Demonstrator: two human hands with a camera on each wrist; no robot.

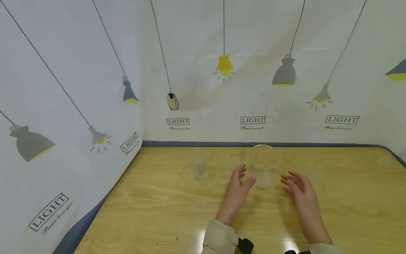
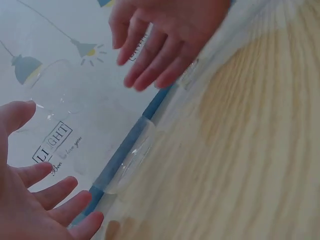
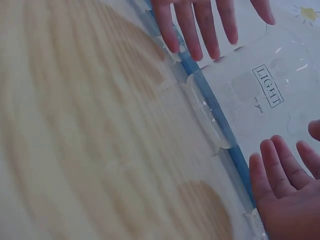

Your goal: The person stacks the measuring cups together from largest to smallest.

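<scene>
A large clear cup [image 1: 264,162] stands upright on the wooden table between the two hands. My left hand [image 1: 236,190] is at its left side with fingers spread; in the left wrist view that hand [image 2: 42,195] holds nothing. Whether its thumb touches the cup I cannot tell. Off the cup's right side is my right hand [image 1: 302,197], apart from it, its fingers loosely bent around nothing. The right wrist view shows the right hand [image 3: 287,182] below the clear cup [image 3: 207,110] and the left hand [image 3: 202,22] above.
Another clear cup [image 1: 199,164] stands to the left. A smaller clear vessel [image 1: 232,162] is behind the left hand, and a faint transparent one [image 1: 312,171] lies beyond the right hand. A cloth printed with lamps [image 1: 206,130] hangs along the wooden table's [image 1: 152,197] back and left edges.
</scene>
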